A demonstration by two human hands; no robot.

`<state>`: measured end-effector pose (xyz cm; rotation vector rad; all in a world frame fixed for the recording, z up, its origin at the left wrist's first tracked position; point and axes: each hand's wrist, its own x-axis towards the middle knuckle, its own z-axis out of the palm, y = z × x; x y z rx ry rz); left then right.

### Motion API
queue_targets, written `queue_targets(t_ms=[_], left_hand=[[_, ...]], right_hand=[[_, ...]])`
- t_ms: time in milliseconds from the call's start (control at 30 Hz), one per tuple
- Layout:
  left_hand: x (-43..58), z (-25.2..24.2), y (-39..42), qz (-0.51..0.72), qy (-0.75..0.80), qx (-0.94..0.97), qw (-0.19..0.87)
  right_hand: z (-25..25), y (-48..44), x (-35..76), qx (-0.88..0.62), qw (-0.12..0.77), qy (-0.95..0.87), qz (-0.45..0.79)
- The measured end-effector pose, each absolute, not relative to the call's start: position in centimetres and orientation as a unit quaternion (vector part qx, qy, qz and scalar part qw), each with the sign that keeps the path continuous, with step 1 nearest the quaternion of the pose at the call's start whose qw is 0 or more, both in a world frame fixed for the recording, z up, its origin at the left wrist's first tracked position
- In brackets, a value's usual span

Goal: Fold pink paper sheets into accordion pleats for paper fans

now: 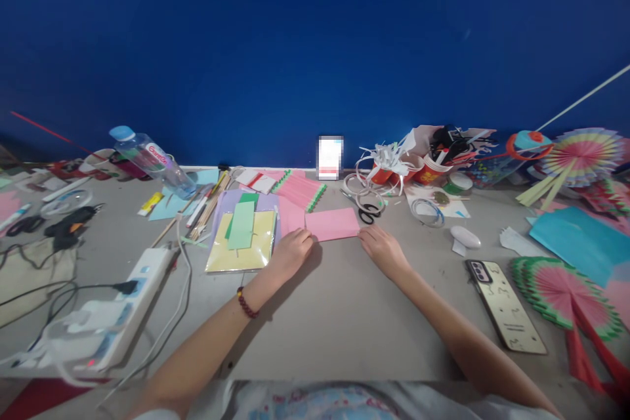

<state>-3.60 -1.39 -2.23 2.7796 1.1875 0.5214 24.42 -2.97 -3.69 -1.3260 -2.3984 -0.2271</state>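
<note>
A strip of pink paper (pixel 333 224) lies on the grey table between my two hands. My left hand (pixel 292 252), with a beaded bracelet on the wrist, pinches its left end. At the right end, the fingertips of my right hand (pixel 381 248) are closed on the corner. Another pink sheet (pixel 292 219) lies just beyond my left fingers. Left of that hand, green paper strips (pixel 241 226) rest on a yellow pack (pixel 217 254) and purple sheets. Black-handled scissors (pixel 369 212) lie just behind my right hand.
At left are a power strip (pixel 132 308) with cables, a glue gun (pixel 71 226) and a leaning bottle (pixel 155 161). Cups (pixel 428 170) of tools and paper scraps stand behind. To the right lie a phone (pixel 506 308), a white mouse-shaped object (pixel 465 237) and folded paper fans (pixel 566 295).
</note>
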Motion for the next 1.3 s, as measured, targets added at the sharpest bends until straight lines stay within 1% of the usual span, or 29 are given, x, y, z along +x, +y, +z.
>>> queue_targets(t_ms=[167,300,500,567,700,867,1033,1133,1300], left_hand=[[-3.2,-1.3,-2.1,0.139,0.386,0.912,0.02],[-2.6,-0.6,-3.1,0.092,0.399,0.912,0.011],[-1.7,-1.3,-4.6,0.079,0.414,0.905,-0.054],[-1.5,-1.7,-4.7,0.077,0.415,0.905,-0.058],[-1.3,-2.1,-4.7,0.078,0.422,0.903,-0.031],[-1.0,-1.8,-4.7,0.1,0.451,0.886,-0.018],[-0.8,-1.5,-4.8,0.116,0.45,0.885,-0.041],[-0.5,-1.5,-5.0,0.109,0.446,0.886,-0.061],[0.2,-1.2,-5.5,0.089,0.468,0.878,-0.055]], right_hand=[[-3.3,-3.7,24.0,-0.48,0.179,-0.853,-0.095],[-3.2,-4.6,23.5,-0.483,0.161,-0.855,-0.104],[-3.4,-5.7,23.2,-0.492,0.124,-0.852,-0.128],[-3.3,-5.6,23.2,-0.497,0.123,-0.851,-0.121],[-2.9,-5.1,23.1,-0.503,0.129,-0.849,-0.101],[-3.0,-5.0,23.0,-0.518,0.158,-0.836,-0.088],[-3.8,-5.4,23.1,-0.504,0.188,-0.838,-0.097],[-4.0,-5.4,23.1,-0.511,0.177,-0.836,-0.095],[-3.8,-5.3,22.9,-0.53,0.14,-0.833,-0.075]])
